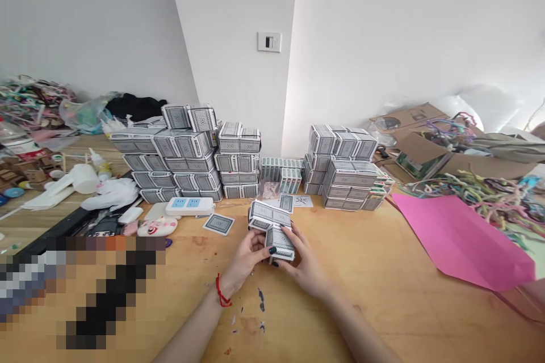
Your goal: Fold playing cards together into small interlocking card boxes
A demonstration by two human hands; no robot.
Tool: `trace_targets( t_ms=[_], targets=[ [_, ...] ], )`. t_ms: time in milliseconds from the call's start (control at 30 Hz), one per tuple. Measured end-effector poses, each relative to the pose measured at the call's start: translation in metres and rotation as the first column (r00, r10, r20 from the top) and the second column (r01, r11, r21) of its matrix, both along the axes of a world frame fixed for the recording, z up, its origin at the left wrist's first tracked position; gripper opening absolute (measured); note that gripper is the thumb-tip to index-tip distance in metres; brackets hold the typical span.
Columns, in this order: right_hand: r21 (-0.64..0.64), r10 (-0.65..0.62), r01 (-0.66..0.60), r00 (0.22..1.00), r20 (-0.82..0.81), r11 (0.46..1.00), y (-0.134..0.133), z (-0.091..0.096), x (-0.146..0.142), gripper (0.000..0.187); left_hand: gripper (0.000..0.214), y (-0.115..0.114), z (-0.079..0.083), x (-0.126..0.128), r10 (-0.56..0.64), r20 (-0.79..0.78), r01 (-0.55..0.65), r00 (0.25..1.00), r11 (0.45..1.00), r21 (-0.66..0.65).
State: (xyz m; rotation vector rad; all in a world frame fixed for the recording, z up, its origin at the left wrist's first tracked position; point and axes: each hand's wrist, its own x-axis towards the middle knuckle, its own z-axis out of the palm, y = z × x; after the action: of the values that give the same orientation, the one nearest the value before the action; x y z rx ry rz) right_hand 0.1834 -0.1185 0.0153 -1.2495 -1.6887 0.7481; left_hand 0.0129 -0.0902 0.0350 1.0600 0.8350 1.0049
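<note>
Card block (276, 235), a stepped piece built of playing cards with patterned grey-and-white backs, is gripped from both sides near the middle of a wooden table (353, 255). The left hand (246, 255), a red cord bracelet (221, 292) at its wrist, is closed on the block, its dark-nailed thumb lying over the near card. The right hand (307, 264) grips the opposite side, fingers bent over the edge and thumb low at the near corner. Whether the underside touches the table cannot be told.

Just beyond lie a face-down playing card (218, 224), to the left, and a second card (286, 204), close behind the block. Similar blocks rise in a tall left stack (187, 144), a narrower middle stack (239, 164) and a right stack (349, 178); a row of small card boxes (279, 168) stands between the latter two. A white power strip (189, 206) rests before the left stack. To the right, a pink sheet (464, 241) lies beside a tangle of yarn (481, 195) and an open cardboard box (426, 156).
</note>
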Motion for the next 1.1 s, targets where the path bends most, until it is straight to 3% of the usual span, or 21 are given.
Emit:
trace_targets(
  t_ms=[300, 500, 733, 900, 1033, 1100],
  targets=[
    [0.043, -0.210, 0.214, 0.975, -0.078, 0.976, 0.000, -0.017, -0.025, 0.065, 0.038, -0.003, -0.001, 0.008, 0.102, -0.161, -0.076, 0.982, 0.984, 0.163],
    [-0.034, -0.242, 0.239, 0.958, -0.155, 0.970, -0.002, -0.010, -0.029, 0.065, 0.038, -0.011, 0.006, 0.012, 0.214, -0.228, -0.156, 0.950, 0.956, 0.247],
    [-0.038, -0.269, 0.266, 0.945, -0.188, 0.963, -0.004, -0.006, -0.031, 0.067, 0.045, -0.016, 0.017, 0.016, 0.317, -0.300, -0.223, 0.900, 0.925, 0.309],
    [-0.060, -0.235, 0.227, 0.950, -0.204, 0.972, -0.004, -0.006, -0.031, 0.063, 0.039, -0.020, 0.019, 0.020, 0.413, -0.264, -0.312, 0.872, 0.883, 0.351],
    [-0.044, -0.213, 0.208, 0.948, -0.236, 0.977, -0.004, -0.009, -0.031, 0.063, 0.025, -0.020, 0.016, 0.020, 0.349, -0.282, -0.196, 0.894, 0.869, 0.454],
    [-0.038, -0.192, 0.189, 0.947, -0.258, 0.981, -0.004, -0.011, -0.032, 0.063, 0.018, -0.019, 0.014, 0.020, 0.356, -0.343, -0.114, 0.869, 0.820, 0.561]
  ],
)
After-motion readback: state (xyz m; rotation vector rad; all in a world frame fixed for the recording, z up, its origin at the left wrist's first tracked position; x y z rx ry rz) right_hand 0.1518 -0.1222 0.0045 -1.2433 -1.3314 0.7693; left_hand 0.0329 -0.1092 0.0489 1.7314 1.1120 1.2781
